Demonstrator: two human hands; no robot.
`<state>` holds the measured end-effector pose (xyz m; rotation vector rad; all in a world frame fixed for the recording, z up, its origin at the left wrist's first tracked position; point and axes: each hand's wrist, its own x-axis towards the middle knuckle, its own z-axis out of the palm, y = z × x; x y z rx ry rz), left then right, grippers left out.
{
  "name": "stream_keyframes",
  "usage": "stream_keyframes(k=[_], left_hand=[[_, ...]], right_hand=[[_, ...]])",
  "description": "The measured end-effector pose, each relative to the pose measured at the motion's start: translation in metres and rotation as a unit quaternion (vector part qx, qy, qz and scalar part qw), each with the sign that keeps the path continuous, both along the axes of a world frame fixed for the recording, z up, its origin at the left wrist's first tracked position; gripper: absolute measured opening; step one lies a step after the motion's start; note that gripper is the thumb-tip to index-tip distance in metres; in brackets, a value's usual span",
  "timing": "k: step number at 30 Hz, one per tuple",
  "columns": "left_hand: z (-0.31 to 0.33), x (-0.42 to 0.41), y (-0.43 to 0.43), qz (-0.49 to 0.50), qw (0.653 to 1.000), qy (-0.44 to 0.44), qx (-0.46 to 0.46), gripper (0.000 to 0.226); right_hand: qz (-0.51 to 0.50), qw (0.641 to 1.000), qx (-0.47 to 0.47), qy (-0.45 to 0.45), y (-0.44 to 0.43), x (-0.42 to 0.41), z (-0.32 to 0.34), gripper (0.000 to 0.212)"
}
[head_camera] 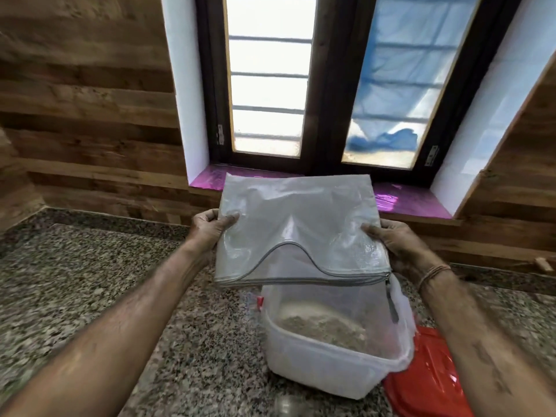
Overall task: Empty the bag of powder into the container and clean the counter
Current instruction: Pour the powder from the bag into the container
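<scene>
A grey zippered bag (298, 224) hangs upside down over a white plastic container (325, 365), its open zipper mouth facing down just above the rim. My left hand (210, 230) grips the bag's left edge and my right hand (400, 248) grips its right edge. Pale brownish powder (322, 323) lies heaped inside the container. The bag looks flat and slack. The container stands on the speckled granite counter (90, 281).
A red lid (433, 377) lies on the counter right of the container, partly under my right forearm. Behind the bag is a window sill covered in pink foil (412, 203), with wood-panelled wall on both sides. A small wooden piece (543, 264) sits at the far right.
</scene>
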<state>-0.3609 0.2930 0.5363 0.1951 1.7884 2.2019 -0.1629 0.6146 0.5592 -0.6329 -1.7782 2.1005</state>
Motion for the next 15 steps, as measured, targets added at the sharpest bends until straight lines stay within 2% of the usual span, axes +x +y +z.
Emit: stream_keyframes(k=[4,7,10,12,15], left_hand=[[-0.022,-0.038,-0.091,0.011,0.995,-0.050,-0.081,0.013],[-0.056,-0.062,-0.167,0.042,0.988,-0.084,-0.125,0.015],[-0.097,-0.082,-0.233,0.072,0.979,-0.116,-0.150,0.014],[-0.121,-0.088,-0.264,0.080,0.974,-0.133,-0.166,0.015],[-0.153,-0.091,-0.294,0.097,0.966,-0.143,-0.193,0.019]], right_hand=[[0.006,0.998,0.041,-0.041,-0.076,-0.046,-0.015,0.010],[0.015,0.993,0.088,-0.082,-0.139,-0.083,-0.034,0.022],[0.007,0.981,0.154,-0.118,-0.204,-0.121,-0.056,0.011],[-0.009,0.960,0.231,-0.158,-0.234,-0.143,-0.071,0.023],[-0.021,0.913,0.340,-0.224,-0.269,-0.163,-0.100,0.021]])
